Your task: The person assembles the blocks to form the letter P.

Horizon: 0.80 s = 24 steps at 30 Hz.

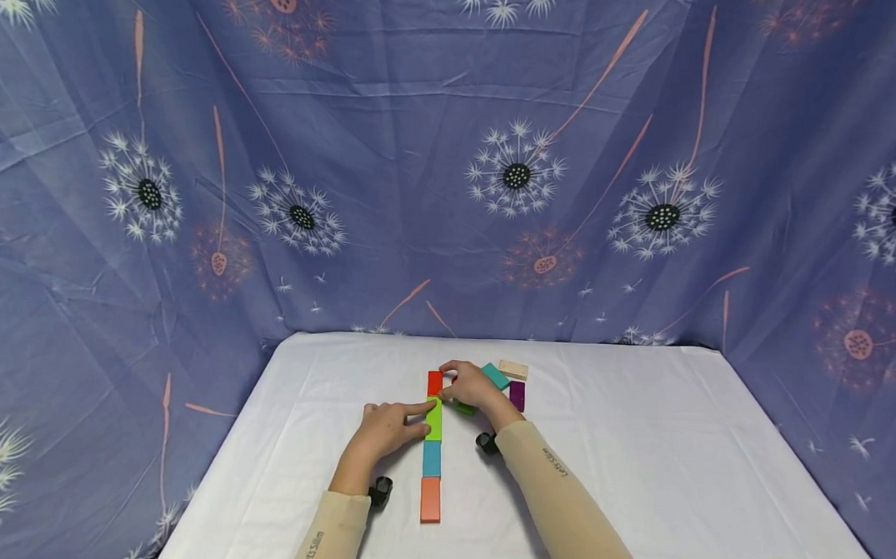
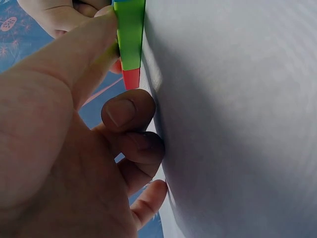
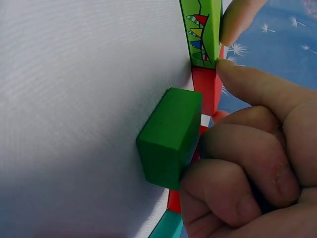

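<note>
Head view: a lime-green rectangular block (image 1: 434,421), flat-faced and printed with pennants (image 3: 196,32) on one side, lies on white cloth (image 1: 633,504) between a blue block (image 1: 432,460) and a red block (image 1: 434,383); the left hand (image 1: 385,429) touches it with straight thumb and forefinger; the right hand (image 1: 477,387) pinches the red block.

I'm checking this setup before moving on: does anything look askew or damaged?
Mildly askew: the teal block, right of the row of blocks, lies slantwise, which stands out against that nearly straight line. No damage or spill shows.
</note>
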{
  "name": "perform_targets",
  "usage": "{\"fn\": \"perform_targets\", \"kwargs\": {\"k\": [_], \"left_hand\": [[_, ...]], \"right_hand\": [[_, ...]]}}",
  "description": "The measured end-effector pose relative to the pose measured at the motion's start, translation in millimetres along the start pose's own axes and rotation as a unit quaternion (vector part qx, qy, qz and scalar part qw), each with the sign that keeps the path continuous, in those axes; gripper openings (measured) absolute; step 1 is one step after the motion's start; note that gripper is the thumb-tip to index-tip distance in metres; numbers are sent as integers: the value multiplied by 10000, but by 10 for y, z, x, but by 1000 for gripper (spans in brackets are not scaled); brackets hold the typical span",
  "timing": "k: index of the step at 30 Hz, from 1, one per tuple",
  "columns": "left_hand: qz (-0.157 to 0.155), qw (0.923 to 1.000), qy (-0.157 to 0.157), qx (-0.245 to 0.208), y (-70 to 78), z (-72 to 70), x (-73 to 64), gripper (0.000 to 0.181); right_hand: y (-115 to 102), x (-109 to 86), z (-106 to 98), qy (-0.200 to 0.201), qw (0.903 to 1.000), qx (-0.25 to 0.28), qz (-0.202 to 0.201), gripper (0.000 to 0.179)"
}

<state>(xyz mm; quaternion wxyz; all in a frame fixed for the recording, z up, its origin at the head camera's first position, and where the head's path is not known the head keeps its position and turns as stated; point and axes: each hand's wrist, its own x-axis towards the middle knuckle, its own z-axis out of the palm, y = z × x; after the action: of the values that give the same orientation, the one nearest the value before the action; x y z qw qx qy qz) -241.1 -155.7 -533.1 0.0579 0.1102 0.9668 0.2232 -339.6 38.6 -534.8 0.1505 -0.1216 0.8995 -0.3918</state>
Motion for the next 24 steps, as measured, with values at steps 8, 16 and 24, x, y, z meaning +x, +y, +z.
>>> {"fn": "perform_targets", "kwargs": {"k": [8,16,24], "left_hand": [[0,10000,11,6,9,-3,10,50],[-117,9999,-51,-67,17,1,4,50],[-167,9998,-47,-29,-2,29,26,49]], "right_hand": [[23,-38,-26,19,9997,246,-68,61],[93,-168,-187,331,9977,585,-36,60],[244,-352,-433,568,9950,807,127,60]]}}
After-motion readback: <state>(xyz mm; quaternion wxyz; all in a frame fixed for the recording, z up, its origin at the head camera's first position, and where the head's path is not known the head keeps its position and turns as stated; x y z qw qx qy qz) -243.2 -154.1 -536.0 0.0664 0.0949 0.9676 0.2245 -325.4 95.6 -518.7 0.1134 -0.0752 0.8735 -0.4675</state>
